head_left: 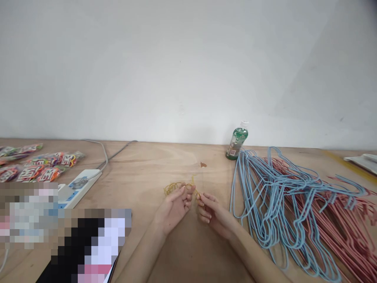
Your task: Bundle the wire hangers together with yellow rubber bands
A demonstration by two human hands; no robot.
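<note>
Thin yellow rubber bands point(171, 189) lie in a loose heap of loops on the wooden table, just behind the fingers of my left hand point(176, 212). That hand is turned palm up, its fingers curled and its fingertips on a yellow loop. My right hand point(214, 214) faces it from the right, thumb and forefinger pinching the same thin yellow band point(198, 195). A small gap separates the two hands. Behind the fingertips a bit of yellow band stands out above the table. How the loops run between the fingers is partly hidden.
Blue wire hangers point(282, 196) are piled at right, over and beside red hangers point(338, 228). A green-labelled bottle point(237, 139) stands near the wall. At left are colourful packets point(38, 169), a white power strip point(85, 186) and a dark device point(79, 243), partly pixelated.
</note>
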